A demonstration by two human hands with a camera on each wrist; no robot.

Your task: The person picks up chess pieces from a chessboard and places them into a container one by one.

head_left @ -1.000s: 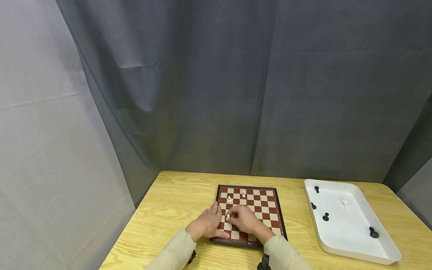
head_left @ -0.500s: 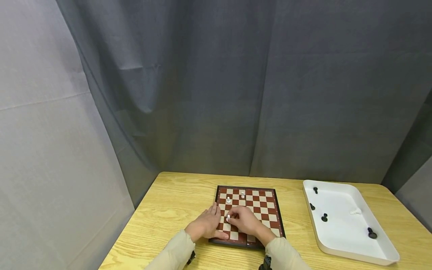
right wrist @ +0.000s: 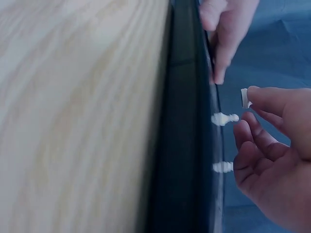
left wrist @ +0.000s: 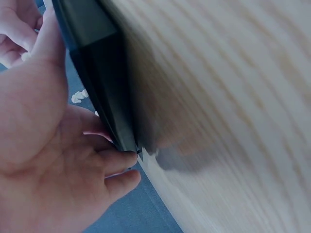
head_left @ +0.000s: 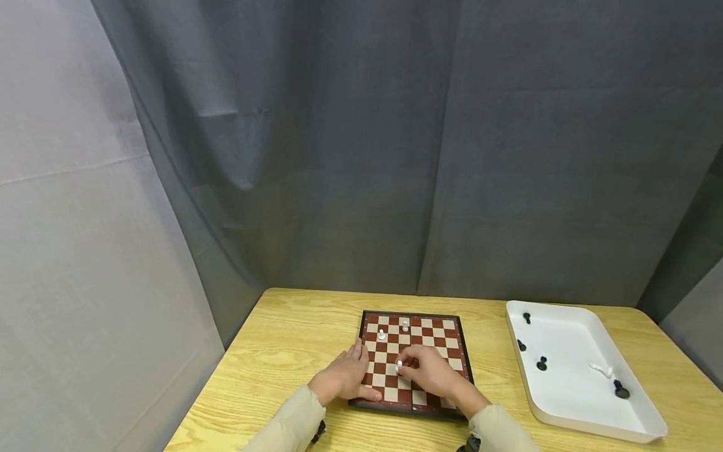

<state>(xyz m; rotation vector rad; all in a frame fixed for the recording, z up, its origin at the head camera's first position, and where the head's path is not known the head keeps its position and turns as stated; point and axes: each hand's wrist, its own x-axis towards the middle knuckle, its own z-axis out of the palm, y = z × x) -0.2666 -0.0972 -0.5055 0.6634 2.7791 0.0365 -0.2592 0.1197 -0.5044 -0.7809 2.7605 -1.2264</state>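
A red-and-cream chessboard (head_left: 390, 394) with a black border lies on the table in the head view. My left hand (head_left: 344, 375) rests on its left side, fingers and thumb extended. In the left wrist view that hand (left wrist: 58, 141) lies against the board's black edge (left wrist: 95, 82). Over the left half of the board, my right hand (head_left: 433, 375) pinches a small white chess piece (head_left: 398, 366). The right wrist view shows this piece (right wrist: 244, 98) held off the board between thumb and finger. Two other white chess pieces, one farther left (head_left: 381, 335) and one farther back (head_left: 405, 326), stand on the board.
To the right is a white tray (head_left: 587, 424) with several black chess pieces, one near its right side (head_left: 621, 390). A white chess piece (head_left: 602, 370) also lies in it. Behind the wooden table (head_left: 299, 314) hangs a dark grey curtain (head_left: 361, 188).
My right hand has shifted right with the white chess piece, while my left hand has stayed put. In the tray, the white piece has rolled towards the near right, close to a black one.
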